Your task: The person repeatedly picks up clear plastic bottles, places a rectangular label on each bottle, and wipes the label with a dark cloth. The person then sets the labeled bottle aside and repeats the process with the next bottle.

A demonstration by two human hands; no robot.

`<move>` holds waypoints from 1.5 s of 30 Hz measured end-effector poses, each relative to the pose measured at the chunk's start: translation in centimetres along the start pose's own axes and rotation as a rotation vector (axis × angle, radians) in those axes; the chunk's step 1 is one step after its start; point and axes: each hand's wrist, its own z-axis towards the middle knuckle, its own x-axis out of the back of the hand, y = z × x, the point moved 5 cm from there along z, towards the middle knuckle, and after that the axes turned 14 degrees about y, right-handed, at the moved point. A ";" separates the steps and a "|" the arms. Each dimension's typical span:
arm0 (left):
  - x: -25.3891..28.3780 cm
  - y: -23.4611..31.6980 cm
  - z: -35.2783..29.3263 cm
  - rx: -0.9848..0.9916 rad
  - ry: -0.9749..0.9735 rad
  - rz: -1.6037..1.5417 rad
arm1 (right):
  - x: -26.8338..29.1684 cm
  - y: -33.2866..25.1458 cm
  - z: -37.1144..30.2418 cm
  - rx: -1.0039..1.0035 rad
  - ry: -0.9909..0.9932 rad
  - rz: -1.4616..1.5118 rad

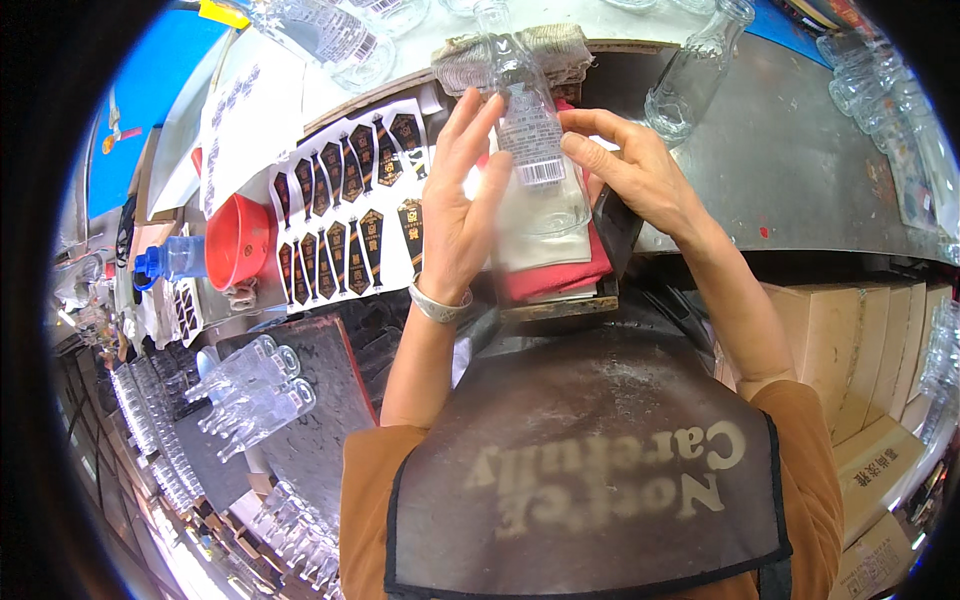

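A clear glass bottle point(530, 150) lies on a padded rest in front of me, its neck pointing away. Printed text and a barcode show on its body. My left hand point(462, 190) is at the bottle's left side, fingers stretched and apart, the thumb slightly blurred. On the other side, my right hand point(635, 170) has its thumb and forefinger at the bottle's right edge, with the other fingers bent and partly hidden. Under the bottle is a pale cloth over a red cloth point(565, 280). A folded, greyish rag point(560, 55) lies beneath the neck.
Left of the rest is a white sheet of dark, tie-shaped labels point(340, 240). Beside it stand a red basin point(237, 240) and a blue-capped container point(180, 258). Another glass bottle point(690, 85) is at the right on the metal table point(770, 170). Cardboard boxes point(840, 340) are stacked below.
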 end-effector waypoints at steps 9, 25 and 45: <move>-0.5 0.2 0.0 -0.053 -0.056 0.079 | -0.3 -0.6 -0.4 -0.048 -0.014 -0.027; -0.6 0.2 -0.6 -0.073 -0.029 0.083 | -0.1 -0.4 -0.4 -0.019 0.016 -0.038; -0.7 0.4 -0.5 -0.048 -0.034 0.090 | 2.8 -3.3 2.0 0.241 0.310 -0.077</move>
